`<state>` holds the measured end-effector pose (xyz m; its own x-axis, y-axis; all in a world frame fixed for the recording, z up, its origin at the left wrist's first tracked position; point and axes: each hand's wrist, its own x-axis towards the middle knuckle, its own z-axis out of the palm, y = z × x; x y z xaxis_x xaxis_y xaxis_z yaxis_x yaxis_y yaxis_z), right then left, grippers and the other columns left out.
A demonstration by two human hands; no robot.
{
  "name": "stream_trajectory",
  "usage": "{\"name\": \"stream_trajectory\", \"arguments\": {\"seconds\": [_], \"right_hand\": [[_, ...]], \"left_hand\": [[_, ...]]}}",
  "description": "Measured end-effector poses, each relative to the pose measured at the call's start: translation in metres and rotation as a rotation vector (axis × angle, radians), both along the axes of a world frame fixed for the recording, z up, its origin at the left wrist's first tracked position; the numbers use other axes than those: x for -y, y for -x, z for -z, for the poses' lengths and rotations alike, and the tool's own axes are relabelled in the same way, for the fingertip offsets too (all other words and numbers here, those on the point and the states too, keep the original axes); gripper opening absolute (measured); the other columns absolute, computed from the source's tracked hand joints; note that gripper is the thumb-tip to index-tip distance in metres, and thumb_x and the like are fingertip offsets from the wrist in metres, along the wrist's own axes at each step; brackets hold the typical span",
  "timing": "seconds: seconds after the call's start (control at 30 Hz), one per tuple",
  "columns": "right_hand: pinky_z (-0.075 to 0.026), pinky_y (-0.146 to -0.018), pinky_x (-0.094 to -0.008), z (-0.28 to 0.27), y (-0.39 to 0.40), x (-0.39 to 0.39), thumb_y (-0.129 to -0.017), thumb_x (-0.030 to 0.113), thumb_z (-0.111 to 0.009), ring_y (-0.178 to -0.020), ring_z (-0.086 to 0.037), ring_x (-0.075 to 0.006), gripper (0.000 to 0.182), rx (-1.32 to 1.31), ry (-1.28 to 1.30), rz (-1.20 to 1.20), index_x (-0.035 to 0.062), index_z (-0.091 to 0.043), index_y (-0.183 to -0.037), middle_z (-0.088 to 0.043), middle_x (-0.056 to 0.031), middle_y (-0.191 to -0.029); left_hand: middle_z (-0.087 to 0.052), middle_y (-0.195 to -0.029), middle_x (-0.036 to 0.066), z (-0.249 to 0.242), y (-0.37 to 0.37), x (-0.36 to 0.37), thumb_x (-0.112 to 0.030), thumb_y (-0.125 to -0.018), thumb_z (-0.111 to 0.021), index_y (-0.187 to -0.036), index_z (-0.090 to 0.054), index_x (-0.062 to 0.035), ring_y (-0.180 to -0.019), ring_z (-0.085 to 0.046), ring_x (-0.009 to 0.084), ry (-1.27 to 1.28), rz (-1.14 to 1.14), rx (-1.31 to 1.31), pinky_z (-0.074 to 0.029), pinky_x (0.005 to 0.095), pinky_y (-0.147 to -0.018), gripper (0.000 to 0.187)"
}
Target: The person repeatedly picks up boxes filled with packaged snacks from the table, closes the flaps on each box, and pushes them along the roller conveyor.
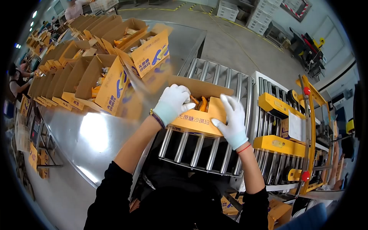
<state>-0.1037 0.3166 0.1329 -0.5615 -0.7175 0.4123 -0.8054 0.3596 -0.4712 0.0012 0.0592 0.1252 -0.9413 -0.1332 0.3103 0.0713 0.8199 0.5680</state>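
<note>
A yellow carton [196,122] with Chinese print lies on the metal rollers in front of me, its top partly open over orange-wrapped packets [203,105]. My left hand [173,102], in a white glove, is at the carton's left side, fingers bent around the edge and a flap. On the right, my right hand [232,122], also gloved, has its thumb on the front face and its fingers spread along the right side and flap. The fingers of my right hand stand apart, its palm against the carton's corner.
Rows of open cartons [105,86] filled with packets stand on the steel table [76,130] to the left. A yellow-framed machine [281,143] straddles the rollers [199,149] at right. Other people [19,82] work at the far left. White crates [227,10] are stacked behind.
</note>
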Motion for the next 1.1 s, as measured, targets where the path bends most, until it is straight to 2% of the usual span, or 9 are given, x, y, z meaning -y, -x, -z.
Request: {"name": "stream_trajectory", "arguments": {"seconds": [0.1, 0.17, 0.23, 0.3, 0.57, 0.73, 0.93, 1.03, 1.1], "right_hand": [[-0.029, -0.122, -0.0553, -0.032, -0.002, 0.015, -0.068, 0.023, -0.091, -0.14, -0.043, -0.0356, 0.1, -0.253, -0.081, 0.08, 0.0059, -0.042, -0.153, -0.05, -0.0178, -0.145], [-0.028, -0.122, -0.0565, -0.028, -0.002, 0.019, -0.069, 0.023, -0.091, -0.137, -0.046, -0.0357, 0.099, -0.224, -0.103, 0.056, 0.0021, -0.041, -0.153, -0.053, -0.018, -0.139], [-0.026, -0.123, -0.0594, -0.014, -0.021, 0.003, -0.074, 0.035, -0.087, -0.134, -0.049, -0.0363, 0.094, -0.239, -0.215, -0.036, -0.001, -0.044, -0.149, -0.056, -0.0181, -0.134], [-0.026, -0.123, -0.0585, -0.001, -0.035, -0.013, -0.075, 0.041, -0.085, -0.136, -0.049, -0.035, 0.091, -0.123, -0.178, -0.095, -0.0004, -0.047, -0.148, -0.055, -0.0182, -0.137], [-0.019, -0.128, -0.0516, 0.009, 0.03, -0.047, -0.065, 0.037, -0.093, -0.152, -0.032, -0.0366, 0.114, -0.204, -0.405, 0.331, -0.0034, -0.036, -0.154, -0.041, -0.0198, -0.159], [-0.02, -0.128, -0.0488, 0.027, 0.058, -0.054, -0.09, 0.029, -0.068, -0.151, -0.033, -0.0388, 0.08, -0.352, -0.402, 0.402, -0.0045, -0.035, -0.155, -0.04, -0.0218, -0.16], [-0.024, -0.126, -0.0485, 0.023, 0.063, -0.078, -0.09, 0.01, -0.064, -0.144, -0.043, -0.0339, 0.045, -0.359, -0.454, 0.406, 0.0065, -0.061, -0.135, -0.056, -0.0137, -0.147], [-0.037, -0.121, -0.0417, 0.038, 0.063, -0.063, -0.091, 0.011, -0.067, -0.13, -0.059, -0.0341, 0.032, 0.053, -0.418, 0.137, 0.0108, -0.071, -0.123, -0.063, -0.0102, -0.141], [-0.035, -0.123, -0.0418, 0.048, 0.035, -0.04, -0.092, 0.028, -0.076, -0.144, -0.046, -0.0371, 0.071, 0.431, -0.149, -0.003, 0.0002, -0.048, -0.151, -0.052, -0.0235, -0.152]], "left_hand": [[-0.068, -0.105, 0.013, 0.001, -0.013, -0.013, -0.022, -0.082, -0.084, -0.1, -0.069, -0.0036, -0.107, -0.061, 0.0346, 0.256, -0.139, -0.226, -0.051, 0.0385, -0.09, 0.03], [-0.067, -0.104, 0.012, 0.025, -0.025, -0.015, -0.023, -0.083, -0.085, -0.116, -0.064, -0.0011, -0.117, -0.061, 0.0308, -0.048, -0.545, -0.442, -0.051, 0.0376, -0.097, 0.044], [-0.067, -0.106, 0.01, 0.031, -0.031, -0.014, -0.019, -0.091, -0.078, -0.132, -0.055, 0.005, -0.112, -0.065, 0.0256, -0.32, -0.554, -0.392, -0.05, 0.0371, -0.103, 0.053], [-0.069, -0.115, 0.01, 0.022, -0.037, -0.013, -0.021, -0.096, -0.075, -0.134, -0.055, 0.0077, -0.108, -0.066, 0.0191, -1.149, -0.319, -0.082, -0.052, 0.0313, -0.099, 0.052], [-0.069, -0.116, 0.024, 0.055, 0.097, -0.124, -0.024, -0.094, -0.071, -0.126, -0.063, 0.0033, -0.105, -0.069, 0.0306, -0.614, -0.355, -0.384, -0.053, 0.0406, -0.093, 0.043], [-0.067, -0.127, 0.023, 0.037, 0.082, -0.143, -0.039, -0.099, -0.066, -0.138, -0.057, 0.0025, -0.122, -0.064, 0.0322, -0.826, 0.356, 0.297, -0.048, 0.0394, -0.106, 0.058], [-0.066, -0.125, 0.011, -0.037, 0.035, 0.014, -0.026, -0.09, -0.072, -0.135, -0.06, -0.0074, -0.122, -0.059, 0.0292, 0.599, -0.774, -0.309, -0.035, 0.0597, -0.108, 0.05], [-0.071, -0.106, 0.015, -0.008, 0.03, 0.07, -0.019, -0.094, -0.067, -0.124, -0.069, -0.0101, -0.109, -0.065, 0.0328, 0.268, -0.625, -0.147, -0.044, 0.0525, -0.105, 0.031], [-0.072, -0.1, 0.015, -0.02, 0.013, 0.05, -0.014, -0.095, -0.064, -0.117, -0.073, -0.0099, -0.103, -0.066, 0.0342, 0.301, -0.542, 0.029, -0.049, 0.0475, -0.1, 0.024]]}}
